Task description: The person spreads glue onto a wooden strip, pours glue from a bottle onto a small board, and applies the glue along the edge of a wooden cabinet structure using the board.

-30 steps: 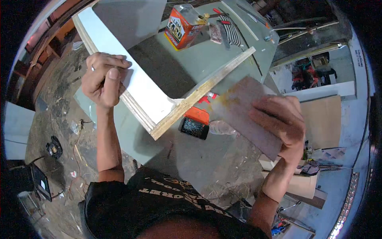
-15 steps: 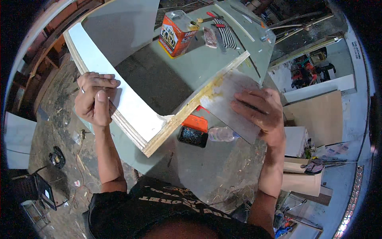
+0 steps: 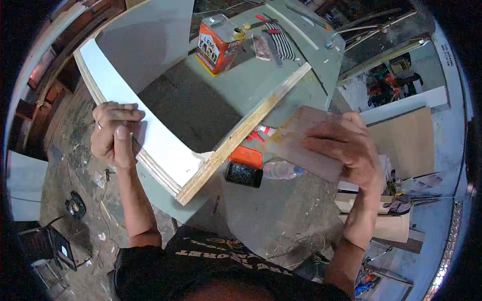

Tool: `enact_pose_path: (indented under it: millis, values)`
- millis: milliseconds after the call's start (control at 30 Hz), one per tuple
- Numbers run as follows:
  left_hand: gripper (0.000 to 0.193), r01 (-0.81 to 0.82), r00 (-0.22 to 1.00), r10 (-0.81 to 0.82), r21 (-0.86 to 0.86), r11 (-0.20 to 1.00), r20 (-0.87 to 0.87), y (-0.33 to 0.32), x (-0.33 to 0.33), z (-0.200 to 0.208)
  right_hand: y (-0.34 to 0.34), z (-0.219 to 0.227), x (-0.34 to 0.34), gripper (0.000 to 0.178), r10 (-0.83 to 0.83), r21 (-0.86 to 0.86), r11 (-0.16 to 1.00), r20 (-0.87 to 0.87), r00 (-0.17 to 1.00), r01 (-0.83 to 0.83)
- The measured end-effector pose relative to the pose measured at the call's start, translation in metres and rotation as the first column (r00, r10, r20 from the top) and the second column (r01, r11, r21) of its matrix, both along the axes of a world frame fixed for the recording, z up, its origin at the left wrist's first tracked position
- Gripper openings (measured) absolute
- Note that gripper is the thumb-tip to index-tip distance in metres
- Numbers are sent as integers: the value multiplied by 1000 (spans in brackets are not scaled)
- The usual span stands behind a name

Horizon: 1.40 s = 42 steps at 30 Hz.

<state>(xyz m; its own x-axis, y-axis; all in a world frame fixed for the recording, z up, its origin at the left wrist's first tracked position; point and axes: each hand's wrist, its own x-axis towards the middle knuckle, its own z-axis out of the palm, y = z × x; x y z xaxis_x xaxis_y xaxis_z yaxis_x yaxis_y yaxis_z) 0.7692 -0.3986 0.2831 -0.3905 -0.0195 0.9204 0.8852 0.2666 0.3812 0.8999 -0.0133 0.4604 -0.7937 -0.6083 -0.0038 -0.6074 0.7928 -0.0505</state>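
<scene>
My left hand [image 3: 114,131] is closed round the outer edge of a curved white-faced plywood piece [image 3: 153,135], thumb and fingers on its edge and face. The piece is tilted up, and a straight wooden arm [image 3: 241,135] runs from its near corner toward the far right. My right hand [image 3: 346,145] grips a thin flat brownish-grey sheet [image 3: 311,135], blurred by motion, with a yellowish smear on its left end. The sheet is held just right of the wooden arm, with a visible space between them.
The greenish-grey table [image 3: 311,55] carries an orange and white metal can [image 3: 218,46], a striped cloth [image 3: 281,42], an open orange and black box [image 3: 244,173] of small metal pieces and a clear plastic bottle [image 3: 282,169]. Wooden boards [image 3: 404,143] stand at the right.
My right hand and the sheet have moved right, away from the wooden arm they overlapped before. The white piece has shifted slightly left, with my left hand still holding it.
</scene>
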Motion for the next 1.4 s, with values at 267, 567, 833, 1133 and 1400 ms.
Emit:
enact_pose_path:
  millis: [267,567,833,1133,1400]
  values:
    - [41,-28,999,28,6,1000,31,1,2,0,27,-20,-17,58,-44,-126,992,-292,955,7]
    - [42,-16,999,17,-14,1000,36,3,3,-2,50,-56,-30,54,-72,-152,988,-285,956,29]
    - [43,-36,999,37,-31,999,34,-1,0,-2,54,-39,-28,43,-96,-215,976,-266,959,38]
    - [44,-28,998,30,-38,999,48,0,2,-4,47,-42,-45,41,-26,-108,994,-245,969,-1]
    - [45,-43,998,44,-20,999,42,2,2,-3,75,-33,-17,61,-89,-205,978,-226,970,42]
